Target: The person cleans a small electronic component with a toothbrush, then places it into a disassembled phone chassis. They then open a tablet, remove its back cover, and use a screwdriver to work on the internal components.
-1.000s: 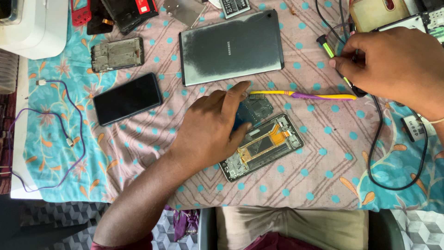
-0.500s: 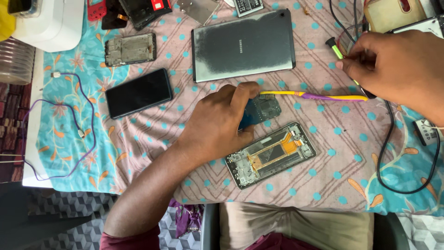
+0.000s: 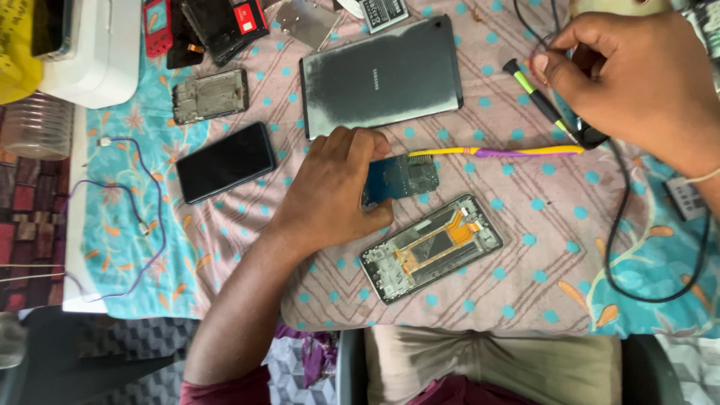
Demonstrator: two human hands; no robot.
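A small blue circuit board point(image 3: 401, 178) is pinned flat on the surface point(image 3: 525, 247), near the middle of the view, by the left hand point(image 3: 334, 191); the thumb and a finger are closed around its left end, so the hand is grasping the board rather than lying loose. The board is judged light, thin, stiff and fragile: it is best taken by its bare edges, since pressure on the face could harm the parts mounted there. At 5 o'clock from the board, just beside it, an opened phone frame point(image 3: 433, 247) is laid with its orange ribbon showing. At 3 o'clock a yellow and purple cable point(image 3: 495, 152) is stretched away from the board's top corner.

The right hand point(image 3: 637, 79) is clenched around a green-tipped screwdriver point(image 3: 536, 96), at 2 o'clock from the board and well apart from it. The tool is judged slim, hard and light, easily rolled if let go.

At 12 o'clock a dark tablet point(image 3: 381, 75) is laid face down; at 9 o'clock a black phone point(image 3: 226, 161) is seen.

The left end of the board is hidden under the fingers. The screwdriver's tip is lost against a black cable point(image 3: 622, 217), and it cannot be told what it touches. Items along the top edge are cut off.
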